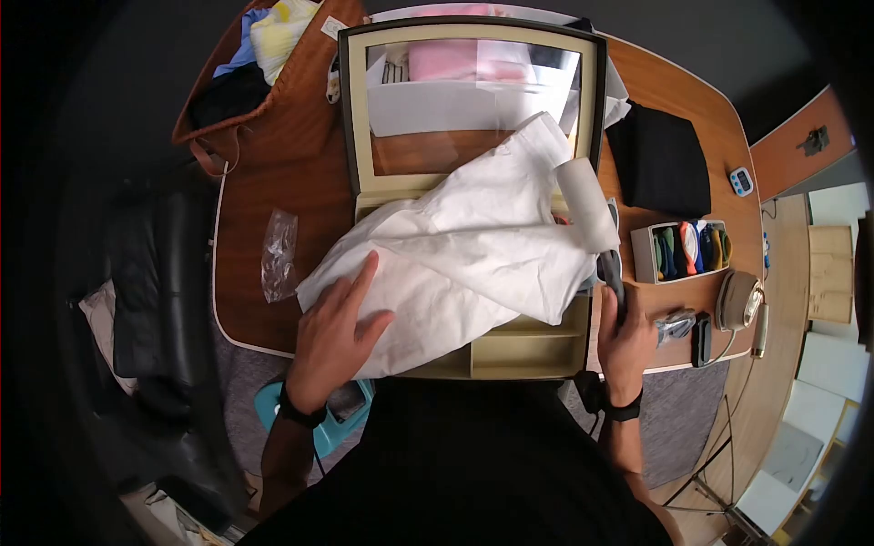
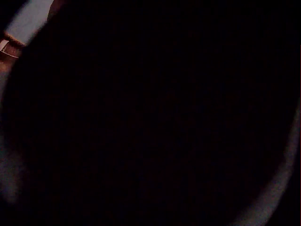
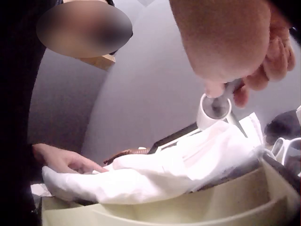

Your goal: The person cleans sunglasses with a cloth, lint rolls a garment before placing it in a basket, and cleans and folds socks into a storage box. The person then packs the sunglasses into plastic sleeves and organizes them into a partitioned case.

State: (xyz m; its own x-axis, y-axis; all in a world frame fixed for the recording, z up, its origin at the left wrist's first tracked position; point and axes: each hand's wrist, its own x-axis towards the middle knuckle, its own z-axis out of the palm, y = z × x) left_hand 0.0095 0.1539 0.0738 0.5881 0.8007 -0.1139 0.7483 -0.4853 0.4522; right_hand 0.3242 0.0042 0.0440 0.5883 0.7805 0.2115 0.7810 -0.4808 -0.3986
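Observation:
A white cloth garment [image 1: 446,264] lies spread over a beige compartment box [image 1: 528,355], whose framed window lid [image 1: 360,118] stands raised behind. On the cloth's left part rests my left hand [image 1: 335,328], fingers extended and thumb spread. My right hand [image 1: 628,341] grips the dark handle of a lint roller [image 1: 587,205] at the box's right side. Its white roll overlaps the garment's right edge in the head view; in the right wrist view the roll [image 3: 214,113] sits right at the cloth. The left wrist view is almost wholly dark.
On the right stand a box of rolled colourful clothes [image 1: 683,253], a folded black cloth [image 1: 660,159], a small timer [image 1: 742,182] and an iron [image 1: 739,300]. To the left are a clear plastic wrapper [image 1: 279,255] and a brown basket of clothes [image 1: 300,114].

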